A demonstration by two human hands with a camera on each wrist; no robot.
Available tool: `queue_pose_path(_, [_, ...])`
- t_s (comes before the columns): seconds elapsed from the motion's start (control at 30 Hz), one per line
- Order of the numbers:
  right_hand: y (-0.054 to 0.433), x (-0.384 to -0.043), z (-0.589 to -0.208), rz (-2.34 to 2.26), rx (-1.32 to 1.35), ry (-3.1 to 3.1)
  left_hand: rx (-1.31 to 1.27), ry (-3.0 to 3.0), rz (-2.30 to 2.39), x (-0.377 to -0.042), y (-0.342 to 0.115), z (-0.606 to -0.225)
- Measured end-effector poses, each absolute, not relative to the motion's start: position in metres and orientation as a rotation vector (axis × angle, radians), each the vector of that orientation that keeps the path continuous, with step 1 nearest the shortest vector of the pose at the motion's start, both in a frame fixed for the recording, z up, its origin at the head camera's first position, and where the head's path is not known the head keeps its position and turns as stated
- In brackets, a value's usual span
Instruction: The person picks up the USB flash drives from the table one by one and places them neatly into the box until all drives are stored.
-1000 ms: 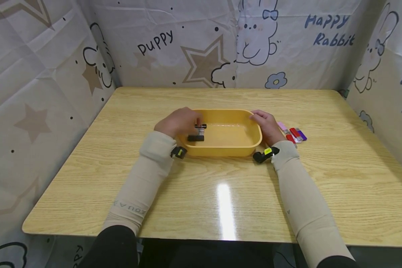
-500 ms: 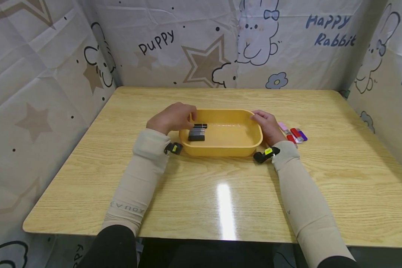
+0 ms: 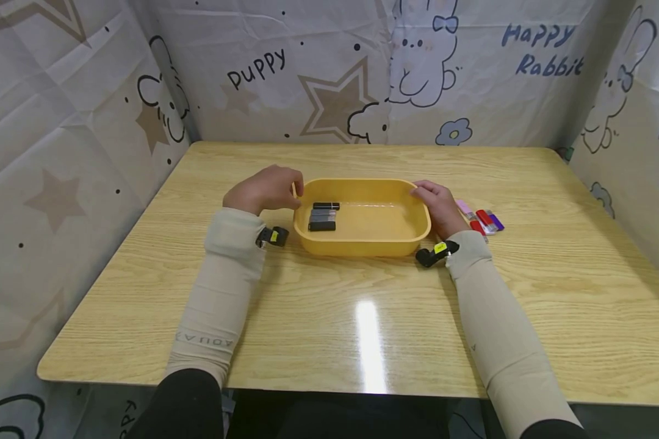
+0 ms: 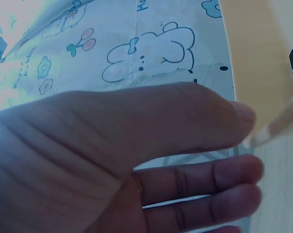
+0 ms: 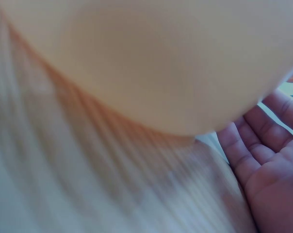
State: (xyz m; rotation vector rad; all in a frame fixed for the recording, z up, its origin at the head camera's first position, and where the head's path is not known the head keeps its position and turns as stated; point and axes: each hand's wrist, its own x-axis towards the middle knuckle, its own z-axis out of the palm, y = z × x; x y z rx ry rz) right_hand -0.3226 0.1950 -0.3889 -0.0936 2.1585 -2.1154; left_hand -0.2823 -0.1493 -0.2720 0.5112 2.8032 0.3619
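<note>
A yellow rectangular tray (image 3: 360, 248) with rounded corners stands on the table. Inside it, near the left end, small black and grey stick-shaped pieces (image 3: 322, 217) lie side by side, a slim black one (image 3: 326, 206) with a pale band behind them. At the left rim is my left hand (image 3: 266, 190), its fingers extended and the thumb tip right at the edge in the left wrist view. My right hand (image 3: 438, 207) grips the tray's right end, thumb over the rim and fingers along the outside wall.
Right of the tray, several small pieces in red (image 3: 486, 217), purple (image 3: 495, 221) and pink (image 3: 464, 207) with silvery ends lie in a loose cluster. The wooden table (image 3: 307, 323) is bounded by printed cloth (image 3: 241, 36) at the back and sides.
My left hand has come out of the tray, moving left to the rim and leaving the black and grey pieces lying inside. The right hand has stayed at the right end.
</note>
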Motion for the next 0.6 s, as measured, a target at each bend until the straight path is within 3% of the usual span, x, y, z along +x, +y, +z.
queue_pose_path(0.6, [0.197, -0.325, -0.39, -2.112, -0.09, 2.161, 0.329, 2.751, 0.385, -0.278, -0.173, -0.269])
